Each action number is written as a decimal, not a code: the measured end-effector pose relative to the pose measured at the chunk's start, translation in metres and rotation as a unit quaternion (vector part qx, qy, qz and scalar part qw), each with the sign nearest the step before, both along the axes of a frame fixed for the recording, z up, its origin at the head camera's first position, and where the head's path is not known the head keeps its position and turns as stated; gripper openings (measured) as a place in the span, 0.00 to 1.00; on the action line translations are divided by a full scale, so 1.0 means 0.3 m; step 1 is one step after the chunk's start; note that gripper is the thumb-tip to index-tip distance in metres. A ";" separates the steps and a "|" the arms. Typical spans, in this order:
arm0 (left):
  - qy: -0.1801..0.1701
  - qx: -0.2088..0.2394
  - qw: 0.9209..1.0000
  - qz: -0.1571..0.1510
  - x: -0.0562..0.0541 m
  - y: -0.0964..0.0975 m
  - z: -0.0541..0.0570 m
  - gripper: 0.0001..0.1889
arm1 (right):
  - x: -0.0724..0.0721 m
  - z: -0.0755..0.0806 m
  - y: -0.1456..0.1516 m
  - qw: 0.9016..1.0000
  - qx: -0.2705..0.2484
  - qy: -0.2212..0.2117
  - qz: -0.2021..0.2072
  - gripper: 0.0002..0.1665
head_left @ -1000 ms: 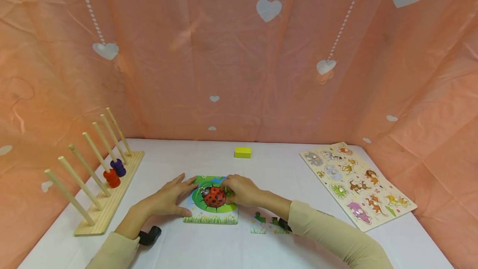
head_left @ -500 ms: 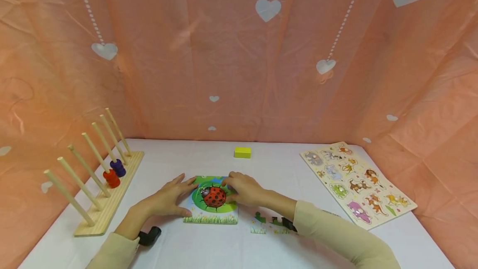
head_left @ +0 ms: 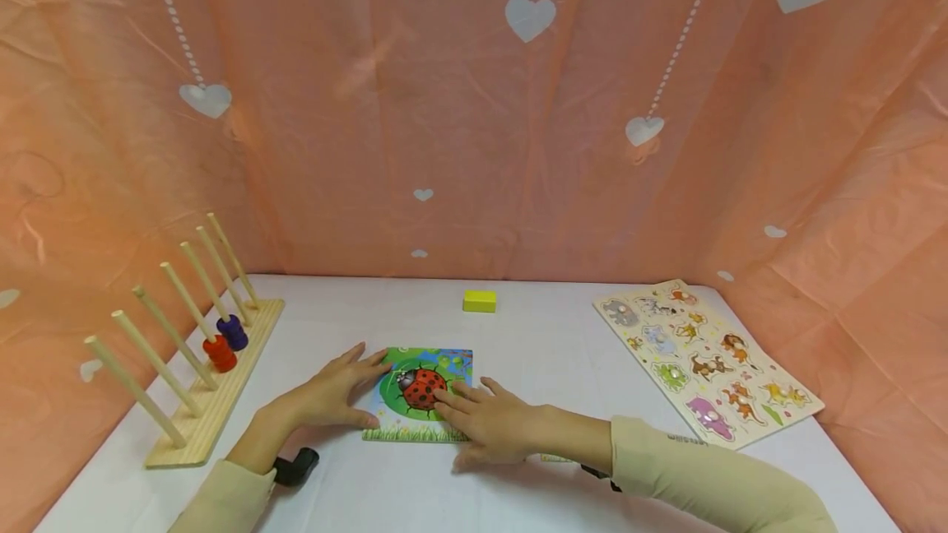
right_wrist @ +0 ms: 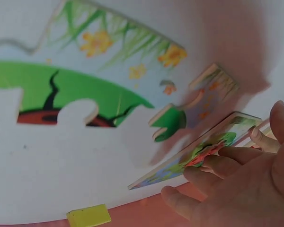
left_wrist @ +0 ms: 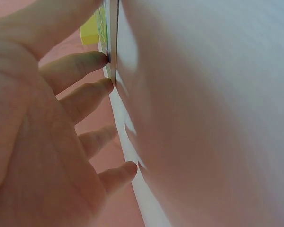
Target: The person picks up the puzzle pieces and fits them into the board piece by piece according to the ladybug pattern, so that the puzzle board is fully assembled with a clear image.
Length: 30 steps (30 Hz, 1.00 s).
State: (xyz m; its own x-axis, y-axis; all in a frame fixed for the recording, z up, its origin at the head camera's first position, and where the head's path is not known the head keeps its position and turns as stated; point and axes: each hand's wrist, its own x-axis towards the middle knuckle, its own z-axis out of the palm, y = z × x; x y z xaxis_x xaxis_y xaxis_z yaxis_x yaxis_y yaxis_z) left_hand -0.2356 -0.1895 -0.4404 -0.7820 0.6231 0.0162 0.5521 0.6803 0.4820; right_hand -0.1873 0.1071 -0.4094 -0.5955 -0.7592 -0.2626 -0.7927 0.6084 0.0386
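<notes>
A square ladybug puzzle [head_left: 425, 430] lies flat on the white table. My left hand [head_left: 326, 395] steadies its left side with spread fingers, the thumb by the near corner; in the left wrist view two fingertips [left_wrist: 102, 57] meet the board's edge. Across the puzzle's right part lies my right hand [head_left: 498, 422], fingers extended, fingertips over the ladybug and the thumb off the near right corner. To the right are loose puzzle pieces, largely hidden under the right forearm in the head view. The right wrist view shows a larger piece [right_wrist: 78, 90] with grass and flowers and a smaller one [right_wrist: 214, 97].
A yellow block [head_left: 480, 302] sits behind the puzzle. On the left stands a wooden peg rack [head_left: 194, 426] with red rings [head_left: 220, 354] and purple rings [head_left: 233, 332]. An animal knob puzzle board [head_left: 741, 426] lies at the right. A heart-patterned pink cloth [head_left: 459, 122] hangs behind.
My right hand has come from the puzzle's upper right edge toward its near right side, its fingers straightening. This uncovers the upper right corner, while the forearm covers more loose pieces. My left hand stays put.
</notes>
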 end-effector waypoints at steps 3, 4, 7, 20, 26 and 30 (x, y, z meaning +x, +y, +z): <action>-0.005 -0.001 1.000 0.004 -0.001 -0.002 -0.003 0.46 | 0.011 -0.002 -0.002 1.000 -0.002 -0.008 -0.011 0.47; -0.005 -0.002 1.000 0.004 0.000 -0.003 -0.003 0.46 | 0.013 -0.002 -0.002 1.000 -0.001 -0.010 -0.015 0.47; -0.008 -0.002 1.000 0.004 0.004 -0.002 -0.001 0.46 | 0.015 -0.005 -0.002 1.000 0.002 -0.010 -0.020 0.47; -0.007 -0.002 1.000 0.002 0.011 0.005 0.008 0.47 | 0.006 -0.011 0.003 1.000 0.001 -0.011 -0.020 0.47; -0.006 -0.001 1.000 -0.001 0.009 0.003 0.010 0.46 | 0.001 -0.004 0.001 1.000 0.004 -0.018 -0.021 0.47; -0.004 -0.001 1.000 -0.001 0.008 0.003 0.012 0.46 | -0.001 0.009 -0.005 0.999 0.007 -0.031 -0.026 0.48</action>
State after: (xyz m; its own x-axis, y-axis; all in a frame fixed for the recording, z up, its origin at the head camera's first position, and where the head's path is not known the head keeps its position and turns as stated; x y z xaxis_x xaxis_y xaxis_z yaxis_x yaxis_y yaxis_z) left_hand -0.2333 -0.1886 -0.4367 -0.7805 0.6251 0.0089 0.5499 0.6798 0.4852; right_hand -0.1877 0.1057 -0.4067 -0.6165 -0.7238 -0.3101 -0.7612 0.6486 -0.0005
